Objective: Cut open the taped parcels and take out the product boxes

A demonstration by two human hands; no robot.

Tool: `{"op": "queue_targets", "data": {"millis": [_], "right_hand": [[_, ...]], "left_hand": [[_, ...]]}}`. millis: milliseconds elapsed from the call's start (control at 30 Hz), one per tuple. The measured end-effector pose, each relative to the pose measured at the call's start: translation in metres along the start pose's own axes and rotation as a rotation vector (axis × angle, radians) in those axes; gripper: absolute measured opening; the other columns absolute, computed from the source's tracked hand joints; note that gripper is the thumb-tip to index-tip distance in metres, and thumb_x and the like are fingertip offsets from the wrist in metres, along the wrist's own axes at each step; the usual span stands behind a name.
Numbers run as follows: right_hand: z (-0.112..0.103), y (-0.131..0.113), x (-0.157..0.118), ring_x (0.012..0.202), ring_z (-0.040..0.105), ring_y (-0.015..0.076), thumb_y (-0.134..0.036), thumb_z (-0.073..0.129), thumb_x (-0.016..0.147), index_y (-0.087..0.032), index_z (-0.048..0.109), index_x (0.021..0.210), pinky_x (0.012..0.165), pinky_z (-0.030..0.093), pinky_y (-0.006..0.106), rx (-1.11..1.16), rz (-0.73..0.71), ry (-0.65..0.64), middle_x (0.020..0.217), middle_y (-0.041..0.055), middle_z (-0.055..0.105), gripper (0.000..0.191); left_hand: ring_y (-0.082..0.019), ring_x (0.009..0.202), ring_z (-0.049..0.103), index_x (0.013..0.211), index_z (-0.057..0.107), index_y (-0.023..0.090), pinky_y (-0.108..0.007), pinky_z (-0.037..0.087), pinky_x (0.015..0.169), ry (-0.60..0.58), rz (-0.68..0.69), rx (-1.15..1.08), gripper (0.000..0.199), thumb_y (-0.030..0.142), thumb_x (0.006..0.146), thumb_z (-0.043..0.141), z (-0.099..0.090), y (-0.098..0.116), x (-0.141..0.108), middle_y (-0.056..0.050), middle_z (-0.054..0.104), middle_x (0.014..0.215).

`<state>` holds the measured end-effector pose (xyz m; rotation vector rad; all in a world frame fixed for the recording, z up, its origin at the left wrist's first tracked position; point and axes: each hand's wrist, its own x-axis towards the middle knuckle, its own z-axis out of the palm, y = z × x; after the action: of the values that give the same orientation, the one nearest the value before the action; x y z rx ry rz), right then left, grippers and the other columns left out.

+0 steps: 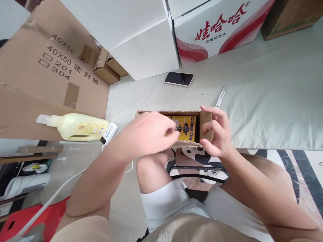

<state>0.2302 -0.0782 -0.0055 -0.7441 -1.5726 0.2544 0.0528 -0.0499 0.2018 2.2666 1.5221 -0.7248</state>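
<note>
A small open cardboard box (206, 126) stands at the front edge of the cloth-covered surface. Inside lies a yellow package (192, 129) printed "COME ON" with a dark hatted figure. My right hand (218, 132) grips the box's right-hand flap, thumb at the near side and fingers on the far side. Over the left part of the box is my left hand (151, 132), its fingers curled in; it covers that end, and whatever its fingertips may hold is hidden. Just beyond my right fingers lies a utility knife (220, 97).
A phone (179, 79) lies behind the box. At left are a pale yellow bottle (82, 127) on its side and a white labelled device (110, 133). White boxes (151, 50), a red-and-white carton (217, 33) and a large brown carton (83, 94) stand around the back and left.
</note>
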Motion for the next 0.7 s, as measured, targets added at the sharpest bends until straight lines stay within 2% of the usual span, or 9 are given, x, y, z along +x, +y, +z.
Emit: {"op": "queue_targets", "data": {"millis": [67,167,233,300,400,533,600,700], "right_hand": [[-0.001,0.0,0.0,0.128,0.063,0.0354,-0.05,0.054,0.098,-0.023,0.053,0.088,0.102,0.058,0.058,0.007,-0.002,-0.003,0.137,0.0151,0.056,0.029],[-0.004,0.004,-0.003,0.133,0.06,0.0376,-0.064,0.053,0.098,-0.023,0.057,0.094,0.108,0.055,0.062,0.048,-0.022,-0.043,0.141,0.0155,0.052,0.041],[-0.004,0.009,-0.007,0.143,0.054,0.0412,-0.078,0.058,0.09,-0.024,0.059,0.1,0.115,0.051,0.065,0.067,-0.031,-0.103,0.149,0.016,0.046,0.056],[-0.003,0.013,-0.012,0.153,0.043,0.0435,-0.084,0.067,0.08,-0.025,0.059,0.109,0.121,0.045,0.067,0.067,-0.001,-0.176,0.161,0.016,0.035,0.066],[0.0,0.018,-0.017,0.16,0.032,0.0426,-0.074,0.079,0.078,-0.028,0.054,0.121,0.122,0.044,0.068,0.05,0.055,-0.243,0.172,0.015,0.019,0.067],[0.002,0.022,-0.021,0.163,0.028,0.0413,-0.068,0.083,0.076,-0.03,0.051,0.12,0.119,0.046,0.068,-0.019,0.122,-0.287,0.172,0.0138,0.018,0.066],[0.005,0.022,-0.023,0.163,0.027,0.0407,-0.065,0.083,0.077,-0.03,0.051,0.119,0.118,0.047,0.067,-0.017,0.116,-0.271,0.171,0.0136,0.019,0.064],[0.009,0.019,-0.024,0.162,0.028,0.0411,-0.062,0.081,0.08,-0.029,0.051,0.119,0.117,0.048,0.068,0.006,0.082,-0.239,0.171,0.0135,0.02,0.059]], "left_hand": [[-0.023,0.061,0.063,0.063,0.067,0.023,-0.037,0.043,0.063,-0.164,0.072,-0.029,0.044,0.047,0.093,0.045,0.0,0.021,0.022,-0.006,0.068,0.063],[-0.028,0.073,0.071,0.076,0.076,0.021,-0.039,0.051,0.07,-0.246,-0.008,0.013,0.05,0.059,0.091,0.048,0.005,0.038,0.055,-0.011,0.077,0.078],[-0.033,0.084,0.074,0.089,0.081,0.019,-0.044,0.055,0.077,-0.347,-0.07,0.052,0.053,0.063,0.088,0.052,0.012,0.043,0.073,-0.015,0.081,0.091],[-0.037,0.095,0.075,0.102,0.082,0.02,-0.047,0.056,0.087,-0.422,-0.116,0.071,0.052,0.063,0.085,0.057,0.018,0.045,0.086,-0.017,0.082,0.101],[-0.038,0.111,0.073,0.118,0.08,0.027,-0.048,0.055,0.097,-0.391,-0.115,0.075,0.05,0.057,0.083,0.063,0.025,0.048,0.093,-0.015,0.081,0.116],[-0.04,0.116,0.071,0.13,0.075,0.027,-0.05,0.055,0.097,-0.322,-0.133,0.095,0.058,0.059,0.088,0.051,0.024,0.044,0.085,-0.016,0.078,0.128],[-0.04,0.11,0.072,0.125,0.078,0.025,-0.05,0.055,0.093,-0.318,-0.18,0.096,0.06,0.061,0.09,0.045,0.022,0.036,0.079,-0.017,0.079,0.125],[-0.037,0.095,0.073,0.105,0.081,0.021,-0.046,0.054,0.084,-0.304,-0.248,0.103,0.058,0.06,0.09,0.041,0.018,0.02,0.069,-0.018,0.081,0.109]]}}
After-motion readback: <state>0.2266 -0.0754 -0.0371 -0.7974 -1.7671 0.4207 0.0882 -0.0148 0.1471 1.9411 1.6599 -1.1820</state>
